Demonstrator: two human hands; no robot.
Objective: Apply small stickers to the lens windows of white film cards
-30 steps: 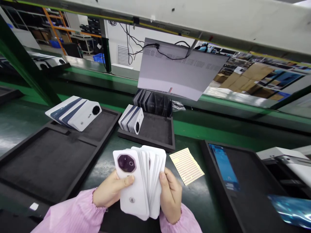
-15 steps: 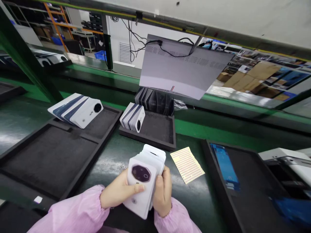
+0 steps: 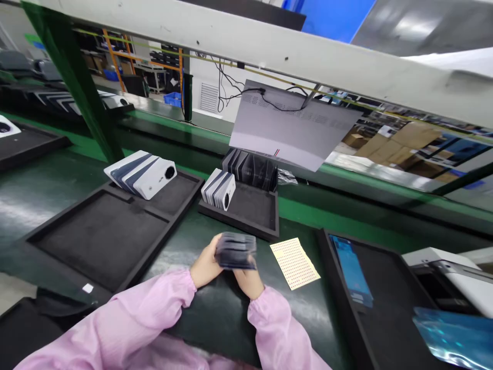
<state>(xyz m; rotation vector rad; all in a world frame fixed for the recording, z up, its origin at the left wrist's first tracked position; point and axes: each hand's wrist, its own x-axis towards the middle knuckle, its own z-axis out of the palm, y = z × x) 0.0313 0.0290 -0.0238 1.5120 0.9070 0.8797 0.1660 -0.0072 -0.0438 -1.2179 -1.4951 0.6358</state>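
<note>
My left hand [image 3: 208,261] and my right hand [image 3: 248,275] are both closed around a small stack of phone back covers [image 3: 235,250], held over the bench in front of me. Dark faces and edges of the covers point toward me, smeared by motion. The left fingers grip one side of the stack; the right fingers hold it from below and the right. Beyond them, white phone back covers [image 3: 219,189] lean in a row in a small black tray [image 3: 256,205], with dark covers [image 3: 250,168] standing behind.
At left, a black tray [image 3: 96,236] carries more leaning white covers [image 3: 142,173]. A yellow sticker sheet [image 3: 295,263] lies right of my hands. Further right, another black tray [image 3: 385,288] has blue film-covered pieces [image 3: 351,267]. A grey panel [image 3: 288,121] hangs above the back.
The stack has turned from its white, camera-marked face to its dark side, and both hands have shifted their grip with it. The view has tilted up slightly.
</note>
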